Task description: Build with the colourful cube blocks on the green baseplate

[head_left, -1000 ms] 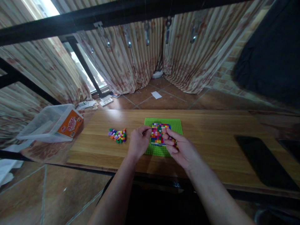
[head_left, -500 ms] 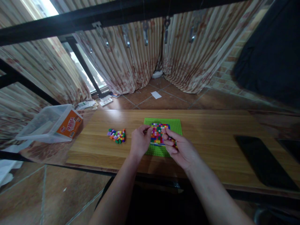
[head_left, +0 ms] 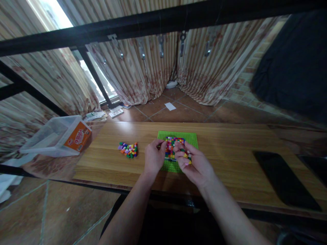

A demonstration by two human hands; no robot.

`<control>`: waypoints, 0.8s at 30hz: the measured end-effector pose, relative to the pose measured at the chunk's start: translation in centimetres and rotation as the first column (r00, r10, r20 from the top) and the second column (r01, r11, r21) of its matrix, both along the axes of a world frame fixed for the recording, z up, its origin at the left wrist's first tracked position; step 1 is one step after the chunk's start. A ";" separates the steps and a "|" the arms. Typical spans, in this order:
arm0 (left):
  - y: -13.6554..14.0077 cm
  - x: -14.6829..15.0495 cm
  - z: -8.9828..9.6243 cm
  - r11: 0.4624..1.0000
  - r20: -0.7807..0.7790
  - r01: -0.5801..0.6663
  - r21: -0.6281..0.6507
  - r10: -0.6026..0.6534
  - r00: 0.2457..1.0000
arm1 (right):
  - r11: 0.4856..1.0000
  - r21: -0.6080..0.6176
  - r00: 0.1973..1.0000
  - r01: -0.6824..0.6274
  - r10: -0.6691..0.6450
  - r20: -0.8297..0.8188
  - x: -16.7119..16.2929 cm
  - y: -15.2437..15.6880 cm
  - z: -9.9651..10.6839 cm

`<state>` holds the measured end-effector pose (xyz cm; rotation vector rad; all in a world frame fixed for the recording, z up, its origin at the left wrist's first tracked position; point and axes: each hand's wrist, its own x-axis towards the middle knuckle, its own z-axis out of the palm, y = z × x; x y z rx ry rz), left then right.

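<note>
Green baseplate (head_left: 193, 136) beneath a many-coloured brick block (head_left: 170, 148)

Between the two hands, and partly hidden by them, the block of small bricks stands on the studded baseplate, which lies flat on the wood-grained bench (head_left: 230, 143). Red, purple, orange, blue and white studs crowd its top in close rows, and bare green shows beyond it on the far side and again on the near side.

The left hand (head_left: 155, 156) has its thumb and forefinger drawn together right at the block's left edge; whether a brick sits between those tips, or whether they touch the block, I cannot tell. The right hand (head_left: 196, 165) is half curled over the block's right part, palm turned inward, cradling a few loose bricks (head_left: 188, 157) — yellow, pink, white and green among them — in its bent fingers. Its thumb and forefinger come close together too, but what is between them is too small to make out.

Just left of the left hand lies a small heap of bricks (head_left: 129, 149), mixed in colour. Farther out on that side is a clear plastic box (head_left: 51, 136) with an orange label (head_left: 78, 137). Well to the right of the right hand, a dark flat slab (head_left: 284, 180) rests on the bench.
</note>
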<state>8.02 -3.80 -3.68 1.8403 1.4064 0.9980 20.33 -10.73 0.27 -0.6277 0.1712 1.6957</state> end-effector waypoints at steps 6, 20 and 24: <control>-0.3 -1.6 1.1 0.999 0.197 0.000 0.037 -0.008 0.980 | 0.991 -0.031 0.989 0.132 -0.134 -0.060 -1.1 0.4 0.6; -2.6 -2.5 3.4 0.878 -0.066 0.411 0.245 -0.408 0.911 | 0.990 0.089 0.993 0.109 -0.113 0.038 -1.6 0.6 0.0; -2.5 -2.8 3.3 0.888 0.023 0.407 0.217 -0.421 0.907 | 0.988 0.110 0.989 0.109 -0.118 0.084 -1.7 0.6 -0.4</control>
